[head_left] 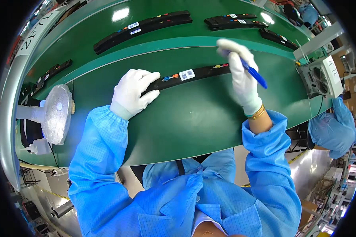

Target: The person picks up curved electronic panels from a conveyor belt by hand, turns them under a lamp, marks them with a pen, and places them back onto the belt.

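A long black bar-shaped part (203,73) lies across the green bench in front of me. It carries a white label with printed codes (187,74), and small orange, blue and yellow pieces show along its top. My left hand (133,91), in a white glove, grips the bar's left end between thumb and fingers. Over the right end is my right hand (243,75), also gloved, with its fingers closed around a blue pen (256,76). The pen's blue end points down and to the right. My right hand hides the bar's right end.
Several similar black bars (144,29) lie on the raised strip behind, with more at the right (235,22). A plastic-wrapped round object (57,114) stands at left. A white fan unit (320,77) sits at right, near another person's blue sleeve (333,128).
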{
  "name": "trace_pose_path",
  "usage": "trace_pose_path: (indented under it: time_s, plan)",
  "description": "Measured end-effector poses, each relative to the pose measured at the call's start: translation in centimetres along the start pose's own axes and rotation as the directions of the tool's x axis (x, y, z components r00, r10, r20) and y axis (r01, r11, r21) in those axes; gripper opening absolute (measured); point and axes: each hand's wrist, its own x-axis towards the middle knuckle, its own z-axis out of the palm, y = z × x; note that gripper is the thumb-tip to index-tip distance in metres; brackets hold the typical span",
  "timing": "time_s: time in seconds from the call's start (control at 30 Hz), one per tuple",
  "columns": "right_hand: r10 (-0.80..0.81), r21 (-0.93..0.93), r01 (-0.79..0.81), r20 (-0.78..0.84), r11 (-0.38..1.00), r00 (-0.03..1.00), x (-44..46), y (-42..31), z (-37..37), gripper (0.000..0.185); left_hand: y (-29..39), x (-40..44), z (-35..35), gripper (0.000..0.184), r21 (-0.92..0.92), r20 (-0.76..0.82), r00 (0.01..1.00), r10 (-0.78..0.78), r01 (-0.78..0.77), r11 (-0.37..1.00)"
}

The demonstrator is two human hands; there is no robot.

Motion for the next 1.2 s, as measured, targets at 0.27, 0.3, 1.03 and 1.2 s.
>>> trace_pose_path:
  time_s: [0.27,0.3,1.03,1.2]
  plan:
    - [0.512,0.311,-0.593,0.307,0.743,0.802,-1.4,-1.1,1.9,0.019,0.0,-0.1,0.1,0.042,0.0,0.023,1.0,-0.021,0.021,1.0]
    - [0.513,0.309,-0.595,0.31,0.742,0.801,-1.3,-1.1,1.9,0.019,-0.1,-0.1,0.2,0.042,0.003,0.02,1.0,-0.018,0.017,1.0]
    - [0.237,0.134,-0.254,0.13,0.958,0.963,-0.9,0.1,0.4,0.022,-1.3,-0.6,-1.4,0.042,0.029,0.03,0.999,0.023,-0.024,0.999]
    - [0.263,-0.123,-0.241,0.22,0.963,0.939,-0.9,1.1,-0.4,0.022,-2.6,-1.1,-2.5,0.042,-0.041,0.032,0.999,-0.037,0.038,0.998]
